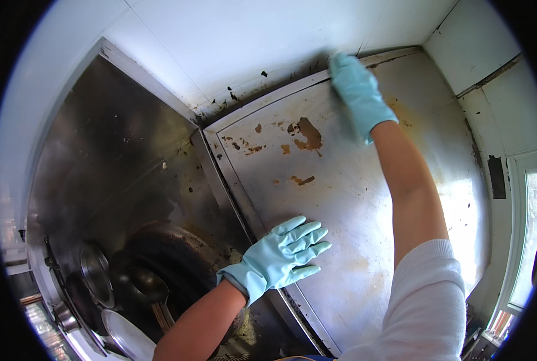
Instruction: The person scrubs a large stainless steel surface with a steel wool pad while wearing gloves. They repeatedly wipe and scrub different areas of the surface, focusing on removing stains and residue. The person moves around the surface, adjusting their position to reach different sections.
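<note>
Both my hands wear pale turquoise rubber gloves. My left hand [280, 256] is open, its fingers spread over the near left part of a large stainless steel top [347, 216], beside the seam. Stretched far forward, my right hand [359, 90] is at the metal top's raised back edge, against the white wall. Motion smears its fingers, so I cannot make out whether anything is in them. Between the two hands, brown flaked stains [307, 135] mark the steel, with smaller patches and dark specks around them.
Left of the seam, a lower, grimy steel surface [124, 150] carries a dark wok [184, 246], a ladle [151, 283], a round strainer [97, 274] and a pale lid [127, 337]. A tiled wall [268, 30] with black grime rises behind. A window [530, 228] is at the right.
</note>
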The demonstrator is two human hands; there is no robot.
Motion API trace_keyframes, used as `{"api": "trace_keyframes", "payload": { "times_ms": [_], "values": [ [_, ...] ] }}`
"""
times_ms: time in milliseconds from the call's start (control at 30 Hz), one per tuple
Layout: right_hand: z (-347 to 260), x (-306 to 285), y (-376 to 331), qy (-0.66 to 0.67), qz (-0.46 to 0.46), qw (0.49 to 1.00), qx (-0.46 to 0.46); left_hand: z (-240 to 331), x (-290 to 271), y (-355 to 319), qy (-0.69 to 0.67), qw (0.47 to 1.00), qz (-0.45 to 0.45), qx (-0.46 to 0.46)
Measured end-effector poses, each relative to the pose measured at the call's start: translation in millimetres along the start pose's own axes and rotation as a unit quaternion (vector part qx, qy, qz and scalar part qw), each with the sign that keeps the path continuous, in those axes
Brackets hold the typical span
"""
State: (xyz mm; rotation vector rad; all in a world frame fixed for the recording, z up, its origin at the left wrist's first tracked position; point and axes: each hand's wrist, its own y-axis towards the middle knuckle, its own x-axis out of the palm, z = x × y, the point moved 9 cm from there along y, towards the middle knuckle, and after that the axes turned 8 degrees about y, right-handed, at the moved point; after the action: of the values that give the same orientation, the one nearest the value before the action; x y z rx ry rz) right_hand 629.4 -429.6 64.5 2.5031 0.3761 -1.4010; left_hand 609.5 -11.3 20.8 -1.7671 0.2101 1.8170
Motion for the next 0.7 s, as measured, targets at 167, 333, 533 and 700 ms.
{"api": "trace_keyframes", "payload": {
  "times_ms": [167,333,533,700],
  "values": [
    [-18,32,-6,-0.029,-0.149,0.964,-0.216,2,-3,0,0.045,0.999,0.026,0.006],
    [34,-2,33,-0.113,-0.006,0.991,-0.076,2,-12,-2,-0.011,0.998,0.064,0.01],
    [-55,50,-34,-0.105,-0.044,0.937,-0.33,0,-15,-1,-0.009,0.996,0.084,0.005],
    [-219,148,-153,0.059,-0.224,0.919,-0.319,-2,-4,1,0.014,1.0,0.004,-0.015]
  ]
}}
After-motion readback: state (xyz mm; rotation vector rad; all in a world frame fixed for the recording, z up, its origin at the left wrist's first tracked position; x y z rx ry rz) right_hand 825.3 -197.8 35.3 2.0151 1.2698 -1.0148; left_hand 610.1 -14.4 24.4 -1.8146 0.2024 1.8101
